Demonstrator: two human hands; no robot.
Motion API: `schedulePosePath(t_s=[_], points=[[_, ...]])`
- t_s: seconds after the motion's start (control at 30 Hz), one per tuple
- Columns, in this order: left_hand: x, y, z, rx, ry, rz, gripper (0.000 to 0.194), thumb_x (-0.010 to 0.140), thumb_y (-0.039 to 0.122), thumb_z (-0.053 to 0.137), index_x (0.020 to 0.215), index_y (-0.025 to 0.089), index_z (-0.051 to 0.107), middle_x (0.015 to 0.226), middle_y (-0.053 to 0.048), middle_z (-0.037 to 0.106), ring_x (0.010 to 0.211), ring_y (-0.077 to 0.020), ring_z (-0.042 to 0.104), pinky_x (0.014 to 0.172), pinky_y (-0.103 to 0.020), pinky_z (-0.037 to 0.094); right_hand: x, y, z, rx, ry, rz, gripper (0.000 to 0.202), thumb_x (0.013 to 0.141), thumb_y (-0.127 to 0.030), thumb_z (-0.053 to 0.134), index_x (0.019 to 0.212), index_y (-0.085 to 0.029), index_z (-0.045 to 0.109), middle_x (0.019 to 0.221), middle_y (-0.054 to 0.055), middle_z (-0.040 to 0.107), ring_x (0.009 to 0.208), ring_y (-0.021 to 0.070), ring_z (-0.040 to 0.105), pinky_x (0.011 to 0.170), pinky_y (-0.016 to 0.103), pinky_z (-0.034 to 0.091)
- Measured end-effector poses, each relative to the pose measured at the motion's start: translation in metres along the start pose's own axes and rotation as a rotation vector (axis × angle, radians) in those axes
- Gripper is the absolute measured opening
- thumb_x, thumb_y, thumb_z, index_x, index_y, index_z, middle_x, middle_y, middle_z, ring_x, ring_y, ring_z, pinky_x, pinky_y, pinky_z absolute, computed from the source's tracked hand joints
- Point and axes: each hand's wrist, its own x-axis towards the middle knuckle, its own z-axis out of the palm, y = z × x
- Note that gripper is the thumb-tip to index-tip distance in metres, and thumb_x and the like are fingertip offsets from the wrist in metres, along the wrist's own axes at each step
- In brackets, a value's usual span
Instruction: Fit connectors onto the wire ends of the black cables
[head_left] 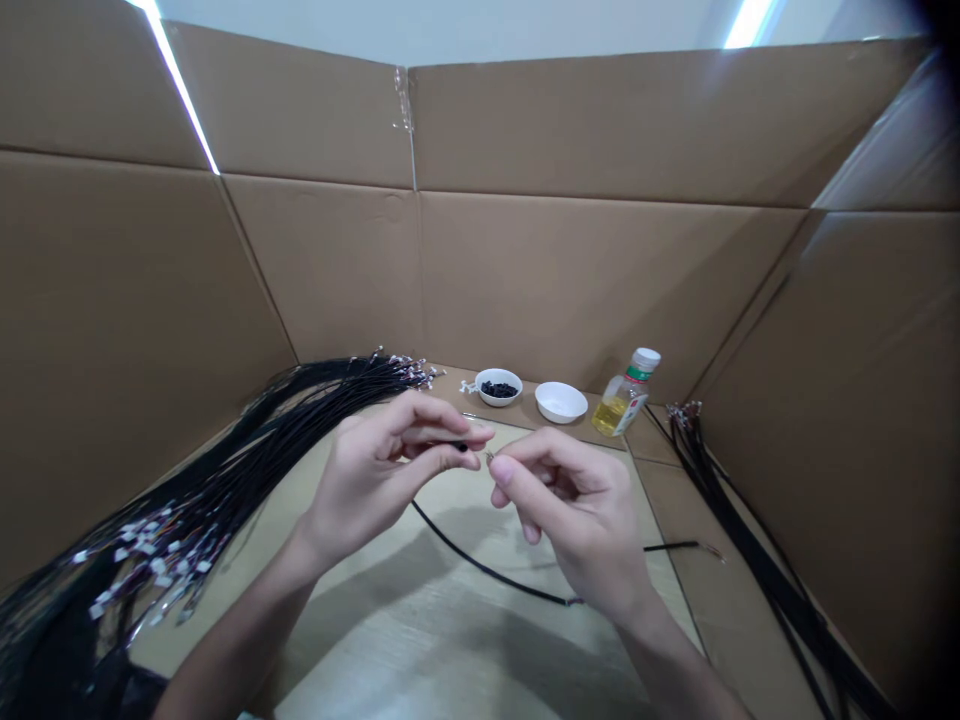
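Note:
My left hand (390, 465) pinches a small black piece (462, 447) between thumb and fingers. Facing it, my right hand (570, 500) has thumb and index finger closed on tiny metal-coloured ends (490, 457), just right of the left fingertips. Whether these ends join the black piece cannot be made out. Below both hands a black cable (487, 572) curves over the table from under my left hand to a point near my right wrist. Another black cable length (671, 546), with bare thin wires at its tip, shows to the right of my right hand.
A large bundle of black cables (277, 455) with white connectors lies left. At the back are a white bowl of black pieces (499, 400), a second white bowl (561, 416) and a bottle of yellow liquid (626, 393). More cables (757, 540) lie right. Cardboard walls (600, 280) surround the table.

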Motion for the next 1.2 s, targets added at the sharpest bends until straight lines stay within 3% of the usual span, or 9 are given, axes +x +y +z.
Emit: schedulePosePath(t_s=[0.17,0.47,0.93,1.2], points=[[-0.001,0.002,0.007,-0.027,-0.023,-0.016,0.017,0.093,0.008,0.078,0.102,0.020,0.070,0.106,0.002,0.084,0.105,-0.0165,0.080,0.090,-0.013,0.065,0.000,0.000,0.000,-0.091,0.033,-0.058,0.021,0.098,-0.029,0.073,0.079,-0.019,0.074,0.066,-0.002,0.066,0.048,0.0061,0.046,0.046,0.020,0.034],[-0.002,0.002,0.009,0.171,-0.108,0.075,0.032,0.097,0.011,0.076,0.125,0.024,0.067,0.118,0.004,0.082,0.111,-0.0117,0.077,0.098,-0.006,0.057,-0.001,-0.001,0.000,-0.391,0.066,-0.221,0.017,0.099,-0.019,0.070,0.083,-0.023,0.075,0.058,-0.007,0.053,0.051,0.0083,0.042,0.052,0.024,0.036],[-0.002,0.001,-0.001,0.365,-0.177,0.251,0.051,0.100,0.012,0.072,0.148,0.022,0.058,0.124,0.000,0.080,0.113,-0.0124,0.077,0.104,-0.011,0.056,0.002,-0.002,-0.004,-0.488,0.015,-0.395,0.018,0.095,-0.009,0.069,0.080,-0.018,0.071,0.068,-0.005,0.066,0.054,0.0068,0.051,0.052,0.021,0.038],[-0.007,0.005,-0.007,0.464,-0.180,0.331,0.063,0.100,0.012,0.073,0.157,0.029,0.051,0.131,0.003,0.078,0.115,-0.0097,0.077,0.104,-0.007,0.052,0.005,0.000,-0.007,-0.677,-0.019,-0.640,0.017,0.095,-0.004,0.067,0.080,-0.011,0.070,0.066,-0.001,0.063,0.055,0.0071,0.044,0.055,0.024,0.038]])
